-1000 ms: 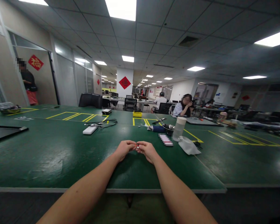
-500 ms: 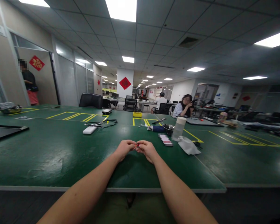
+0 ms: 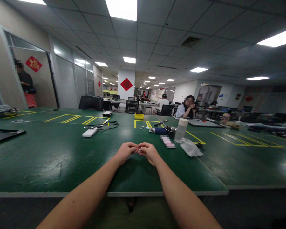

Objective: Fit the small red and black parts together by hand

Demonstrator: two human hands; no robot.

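Observation:
My left hand (image 3: pixel 124 151) and my right hand (image 3: pixel 149 152) meet over the green table (image 3: pixel 50 159), fingertips pinched together. Between them sits a tiny red and white object (image 3: pixel 139 148), too small to name. Both hands are closed on it. My forearms stretch out from the near table edge.
A white flat device (image 3: pixel 90 132) with a black cable lies to the left. On the right stand a clear bottle (image 3: pixel 181 130), a metal bowl (image 3: pixel 170 129), a white cloth (image 3: pixel 191 147) and a small blurred card (image 3: pixel 167 142). A seated person (image 3: pixel 186 109) is behind; another person stands at far left.
My hands stay pinched on the small object. The view has shifted slightly, nothing else has moved.

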